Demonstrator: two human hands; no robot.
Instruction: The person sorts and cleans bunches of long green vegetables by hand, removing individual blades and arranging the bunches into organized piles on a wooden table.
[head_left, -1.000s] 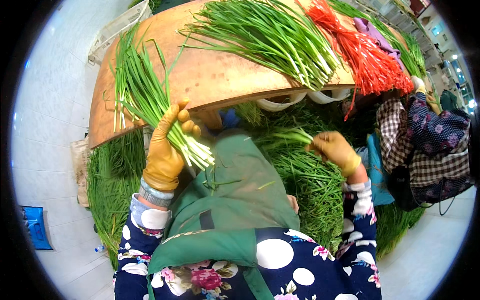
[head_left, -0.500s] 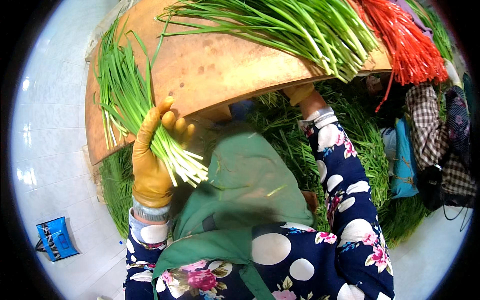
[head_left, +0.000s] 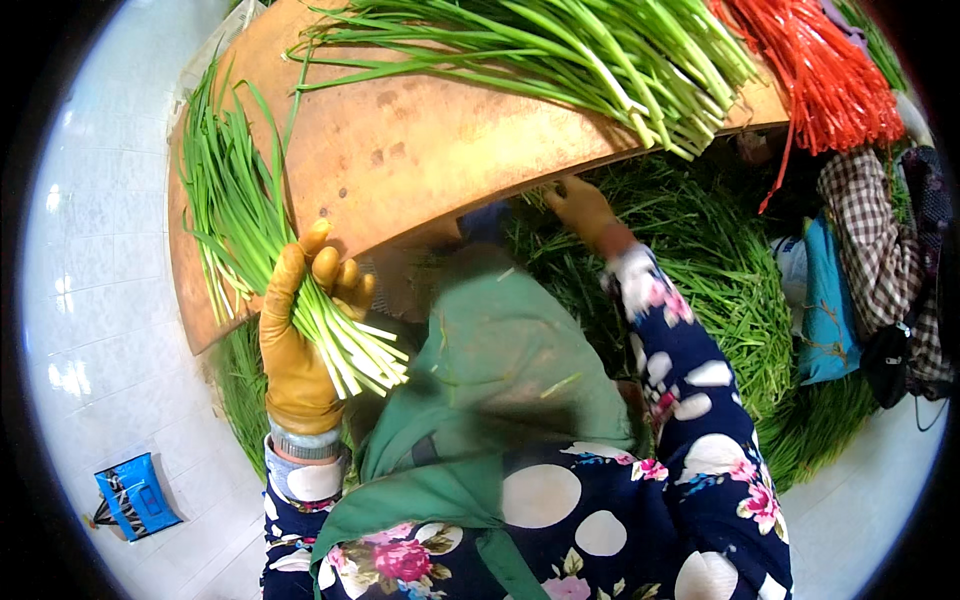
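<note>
My left hand [head_left: 300, 345], in a yellow glove, is closed around a bunch of garlic chives [head_left: 275, 270]. Their pale cut ends stick out past the palm toward my lap, while the green leaves lie over the table's left end. My right hand [head_left: 582, 208], also gloved, is low beside the table's front edge, over a heap of loose greens [head_left: 690, 260]. Its fingers look curled together near some pale strands; what they hold, if anything, I cannot make out. A larger pile of chives [head_left: 560, 60] lies along the far side of the wooden table [head_left: 400, 150].
Red plastic ties [head_left: 825, 80] hang over the table's right end. Beyond the heap are a blue bag [head_left: 828, 300] and a person's checkered sleeve [head_left: 865, 235]. A green apron [head_left: 520, 350] covers my lap. A blue packet [head_left: 140, 497] lies on the tiled floor at left.
My right hand has come out from under the table edge, shifting left and slightly down. My left hand keeps its grip on the chives. The view has shifted slightly.
</note>
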